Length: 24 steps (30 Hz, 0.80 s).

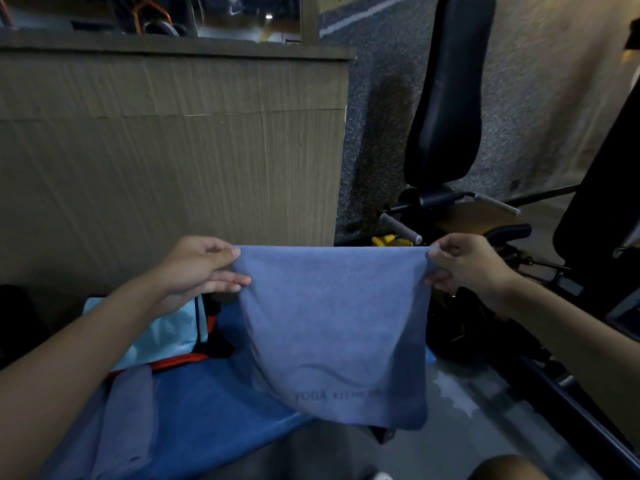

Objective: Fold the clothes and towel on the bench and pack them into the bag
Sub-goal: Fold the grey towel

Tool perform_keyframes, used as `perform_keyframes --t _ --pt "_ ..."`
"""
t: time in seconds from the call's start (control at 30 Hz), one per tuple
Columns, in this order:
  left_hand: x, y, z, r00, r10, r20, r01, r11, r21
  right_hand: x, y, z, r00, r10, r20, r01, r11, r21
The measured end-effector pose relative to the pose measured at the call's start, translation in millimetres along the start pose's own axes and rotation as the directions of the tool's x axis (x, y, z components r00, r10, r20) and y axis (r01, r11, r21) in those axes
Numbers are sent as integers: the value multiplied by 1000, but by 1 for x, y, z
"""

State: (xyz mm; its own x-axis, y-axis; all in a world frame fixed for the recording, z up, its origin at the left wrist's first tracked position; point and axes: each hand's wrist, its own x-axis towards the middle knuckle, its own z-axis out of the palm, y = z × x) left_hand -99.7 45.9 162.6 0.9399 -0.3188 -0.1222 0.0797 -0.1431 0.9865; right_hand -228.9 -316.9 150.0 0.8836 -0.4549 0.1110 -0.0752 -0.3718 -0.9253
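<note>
We see a tall beige panel with fine vertical grain filling the left half, capped by a flat ledge. To its right lies a grey speckled floor, crossed near the top by a white line. On it stands a gym machine with an upright black padded backrest. Below the pad we make out two grey grips, with a yellow part just beside the nearer one. Another black pad rises at the right edge.

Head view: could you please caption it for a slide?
Left hand and right hand hold a blue-grey towel up by its top corners.
</note>
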Motion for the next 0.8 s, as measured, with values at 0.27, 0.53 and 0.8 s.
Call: perform_keyframes --t 0.27,0.53,0.8 --pt "52 -8 8 954 262 -146 -260 965 35 52 13 32 985 -51 -164 71 990 118" --pt "53 -59 22 971 216 -105 -207 974 95 39 59 44 975 -140 -170 139 990 -17" --pt "37 -179 34 985 -157 68 111 891 440 -4 180 79 988 85 128 -36 938 -344"
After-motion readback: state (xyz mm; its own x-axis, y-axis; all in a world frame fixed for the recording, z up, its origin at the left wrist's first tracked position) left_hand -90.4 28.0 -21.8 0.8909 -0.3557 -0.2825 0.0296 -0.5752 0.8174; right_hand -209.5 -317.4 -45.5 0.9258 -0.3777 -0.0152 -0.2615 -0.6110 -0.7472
